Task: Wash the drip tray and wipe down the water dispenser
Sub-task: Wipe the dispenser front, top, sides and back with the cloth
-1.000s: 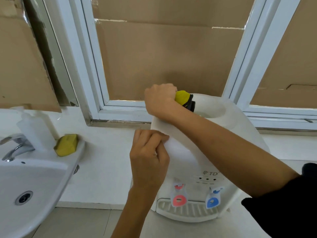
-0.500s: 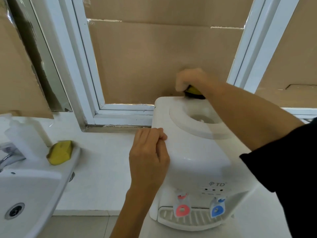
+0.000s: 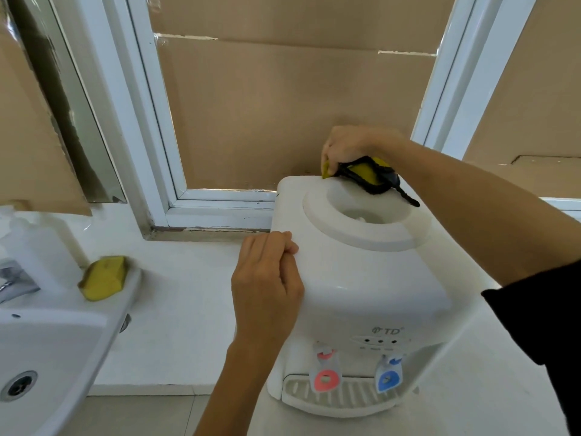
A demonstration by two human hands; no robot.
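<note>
The water dispenser [image 3: 361, 278] stands on the white counter [image 3: 188, 309] below the window, its drip tray [image 3: 339, 401] seated under the taps. Your right hand [image 3: 349, 149] grips a yellow sponge [image 3: 364, 173] against the top rear edge. Your left hand [image 3: 267, 284] clasps the dispenser's upper left edge, fingers curled.

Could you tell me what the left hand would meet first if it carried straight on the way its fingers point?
Probably the window frame: the left hand grips the water dispenser edge, fingers pointing away from the camera; depth is unclear.

white dispenser [image 3: 361, 278], yellow-black sponge [image 3: 367, 174], red tap [image 3: 327, 376]
</note>
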